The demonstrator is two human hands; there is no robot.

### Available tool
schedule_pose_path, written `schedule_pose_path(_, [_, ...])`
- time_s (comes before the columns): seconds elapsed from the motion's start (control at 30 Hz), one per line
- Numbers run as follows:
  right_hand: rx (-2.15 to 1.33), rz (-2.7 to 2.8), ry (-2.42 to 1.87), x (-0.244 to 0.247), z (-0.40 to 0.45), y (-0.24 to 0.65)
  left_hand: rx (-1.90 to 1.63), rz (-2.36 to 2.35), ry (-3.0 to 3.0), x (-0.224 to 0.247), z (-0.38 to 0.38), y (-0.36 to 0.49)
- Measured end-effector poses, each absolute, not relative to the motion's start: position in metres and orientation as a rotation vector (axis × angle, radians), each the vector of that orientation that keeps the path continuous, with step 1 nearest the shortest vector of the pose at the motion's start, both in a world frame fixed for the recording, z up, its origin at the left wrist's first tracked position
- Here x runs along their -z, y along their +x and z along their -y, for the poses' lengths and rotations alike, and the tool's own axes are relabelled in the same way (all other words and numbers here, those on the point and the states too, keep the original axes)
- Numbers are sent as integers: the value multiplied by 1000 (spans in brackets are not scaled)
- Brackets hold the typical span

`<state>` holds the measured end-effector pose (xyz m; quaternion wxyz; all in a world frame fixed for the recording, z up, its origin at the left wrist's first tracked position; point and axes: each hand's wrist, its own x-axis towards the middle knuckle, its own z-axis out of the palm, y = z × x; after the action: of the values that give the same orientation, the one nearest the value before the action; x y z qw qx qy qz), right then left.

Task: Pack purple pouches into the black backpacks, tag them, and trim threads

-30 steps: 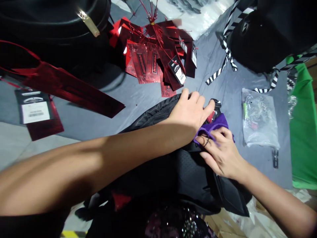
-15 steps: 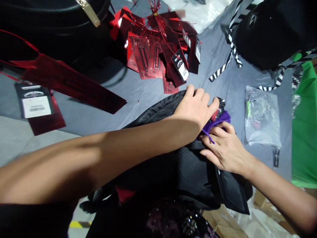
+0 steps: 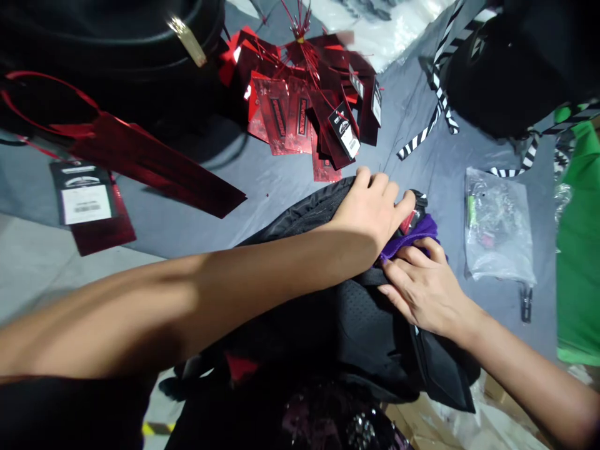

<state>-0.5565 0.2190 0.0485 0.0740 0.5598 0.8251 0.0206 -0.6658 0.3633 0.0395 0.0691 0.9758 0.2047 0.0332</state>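
Observation:
A black backpack [image 3: 370,319] with a padded mesh panel lies at the table's front edge, its zipped opening facing up. My left hand [image 3: 372,200] reaches across it, fingers curled over the far rim of the opening. Purple cloth, which looks like a drawstring pouch [image 3: 415,232], bulges from the opening between my hands. Bent over that pouch are the fingers of my right hand [image 3: 424,284], with the thumb by the near rim of the bag. A small red and black piece [image 3: 409,220] shows beside my left fingertips. The inside of the backpack is hidden.
Red hang tags [image 3: 290,115] lie bundled at the back. A black bag [image 3: 107,75] with a long red tag [image 3: 164,165] stands at left. Another black bag [image 3: 497,75] with striped cords is at back right, above a clear plastic packet [image 3: 499,228]. Green fabric [image 3: 579,250] hangs at right.
The purple pouch has been pushed a little into the opening, and its cord no longer hangs over my right fingers. My left hand keeps its hold; the view has shifted slightly.

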Motion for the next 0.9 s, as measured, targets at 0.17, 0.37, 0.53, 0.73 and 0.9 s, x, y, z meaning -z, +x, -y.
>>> schedule_pose_path(0.17, [-115, -2503, 1666, -48, -218, -557, -116, -609, 2954, -39, -364, -666])
schedule_pose_path(0.37, [-123, -2522, 1708, -47, -216, -558, -114, -609, 2974, -38, -363, -666])
schedule_pose_path(0.53, [-123, -2535, 1718, -44, -218, -557, -104, -600, 2987, -37, -363, -666])
schedule_pose_path(0.73, [-62, -2540, 1802, -47, -214, -554, -111, -596, 2961, -40, -363, -667])
schedule_pose_path(0.9, [-165, -2558, 1996, -48, -179, -538, -122, -571, 2972, -40, -364, -669])
